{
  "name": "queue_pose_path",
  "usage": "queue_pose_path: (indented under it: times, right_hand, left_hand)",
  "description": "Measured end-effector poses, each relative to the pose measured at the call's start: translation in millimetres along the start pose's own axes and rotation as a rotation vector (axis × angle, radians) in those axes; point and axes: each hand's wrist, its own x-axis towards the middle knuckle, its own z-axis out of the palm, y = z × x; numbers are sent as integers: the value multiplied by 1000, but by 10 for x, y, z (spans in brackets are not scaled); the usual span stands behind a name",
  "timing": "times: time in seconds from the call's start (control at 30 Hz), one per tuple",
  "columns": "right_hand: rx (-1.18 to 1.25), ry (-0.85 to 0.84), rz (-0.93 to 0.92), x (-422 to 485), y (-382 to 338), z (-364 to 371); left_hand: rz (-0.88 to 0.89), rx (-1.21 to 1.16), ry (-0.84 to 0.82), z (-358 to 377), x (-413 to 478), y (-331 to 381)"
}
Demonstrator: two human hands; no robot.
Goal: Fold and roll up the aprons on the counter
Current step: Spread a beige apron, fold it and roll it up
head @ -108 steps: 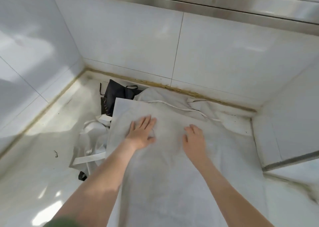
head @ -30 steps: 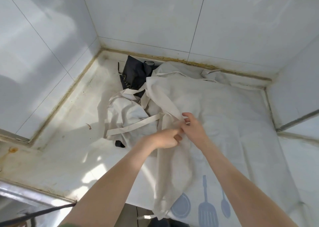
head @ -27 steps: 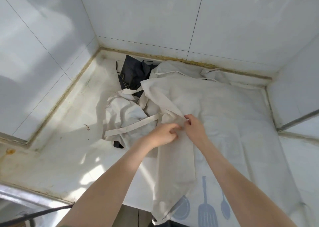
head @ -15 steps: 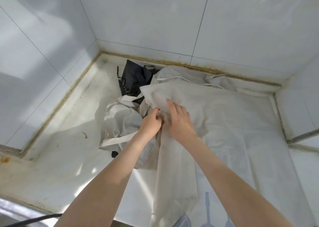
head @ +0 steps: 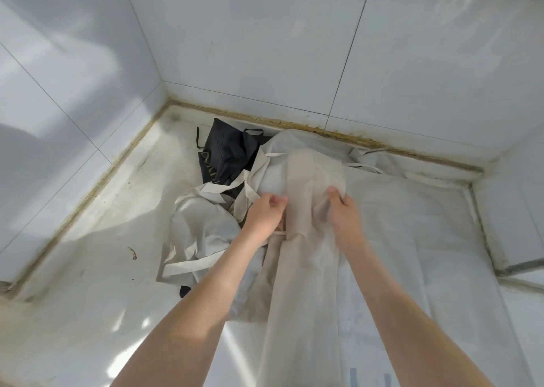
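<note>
Head view: the pale apron (head: 306,269) is spread over the middle and right of the desk (head: 97,269), with a long narrow band of it folded over and running toward the near edge. Half a second ago this band was pressed flat under the right hand; now its far end is raised into a rounded hump. It is pinched at its left edge by the curled fingers of the left hand (head: 265,216) and gripped at its right edge, thumb on top, by the right hand (head: 343,213). The lengthwise fold is judged nearly done, and rolling from the far end may be about to start. A crumpled apron (head: 203,230) is touched at the left, so its straps could be caught. A dark apron (head: 226,154) lies beyond. Walls close the far and left sides; bare room is left at the near left.
</note>
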Motion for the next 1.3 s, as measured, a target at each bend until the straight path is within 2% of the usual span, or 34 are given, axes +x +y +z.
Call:
queue_pose_path:
  times: [0.07, 0.23, 0.3, 0.4, 0.47, 0.67, 0.73, 0.8, 0.83, 0.9, 0.97, 1.1, 1.17, 1.3]
  right_hand:
    - [44, -2, 56, 66, 62, -81]
    - [29, -59, 83, 113, 71, -136]
    - [42, -87, 88, 128, 57, -155]
    - [42, -98, 84, 173, 57, -222]
    - [42, -70, 70, 183, 88, -259]
    - [-42, 7, 57, 227, 280, -325]
    - [-253, 147, -72, 176, 363, -315]
    - [-514, 306, -305, 65, 418, -285]
    - [-555, 313, -417, -38, 429, -266]
    - [-589, 109, -544, -282, 430, -236]
    - [-692, -125, -468, -550, 454, -169]
    - [-1066, -361, -341, -939, 456, 12]
    - [-1138, -412, -298, -1041, 438, 78]
    - [-1165, -377, -340, -1137, 450, 143]
  left_hand:
    - [-50, -49, -52, 33, 58, 66]
    - [-46, 85, -135, 101, 141, 194]
    - [-29, 142, -117, 116, 169, 204]
    - [-20, 215, -6, 122, 223, 188]
    - [-34, 229, -4, 103, 221, 180]
    - [-86, 352, -306, 123, 208, 149]
    - [-114, 330, -372, 105, 200, 88]
    - [-153, 310, -442, 63, 174, 57]
    - [-157, 311, -467, 49, 161, 48]
    - [-133, 314, -444, 46, 156, 25]
    - [-95, 309, -372, 59, 149, 21]
    - [-65, 331, -301, 89, 105, 62]
    - [-49, 334, -283, 85, 57, 90]
    - [-9, 349, -242, 68, -17, 110]
